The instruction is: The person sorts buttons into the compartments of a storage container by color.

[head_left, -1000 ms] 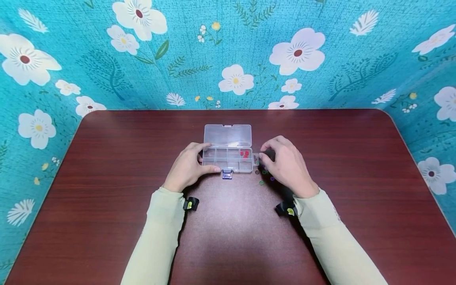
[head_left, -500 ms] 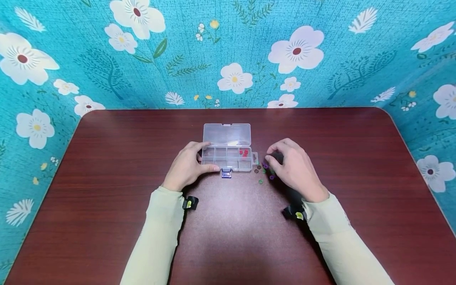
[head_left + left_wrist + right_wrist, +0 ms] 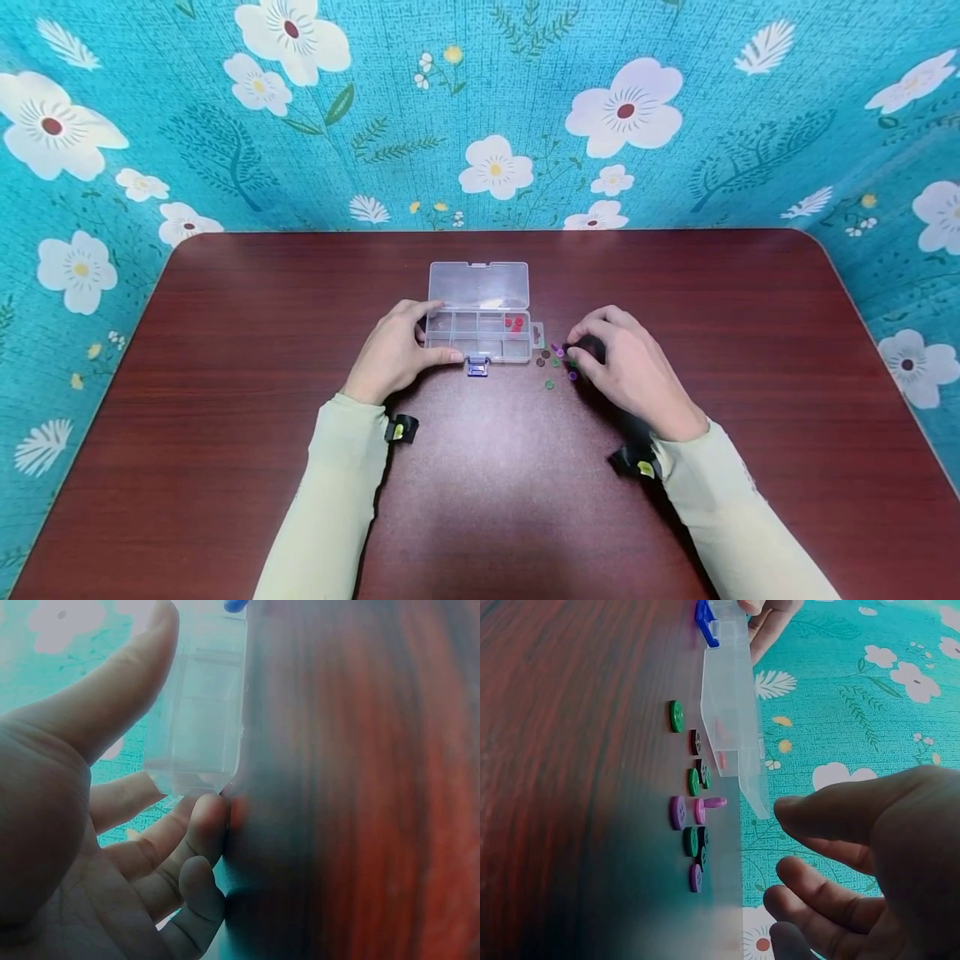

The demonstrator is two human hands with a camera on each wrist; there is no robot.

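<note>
A clear plastic compartment box (image 3: 467,342) lies with its lid (image 3: 480,285) swung back. Several red buttons (image 3: 518,322) sit in its back right compartment. At the left end my left hand (image 3: 390,350) grips the box, thumb along the front edge and index finger at the back. To the right of the box, my right hand (image 3: 630,367) hovers beside a loose group of small buttons. Its thumb and fingers stand apart in the right wrist view, nothing seen between them. That group includes green buttons (image 3: 676,716), purple buttons (image 3: 677,813) and dark buttons (image 3: 696,742).
A blue latch (image 3: 477,367) hangs from the box's front edge. On its right end is a hanging tab (image 3: 537,336), close to the loose buttons. The dark red wooden table (image 3: 300,275) ends at a blue flowered cloth (image 3: 420,108) behind.
My right hand has moved from the box's right end rightward and toward me, uncovering more of the loose buttons. The left hand and box have stayed in place.
</note>
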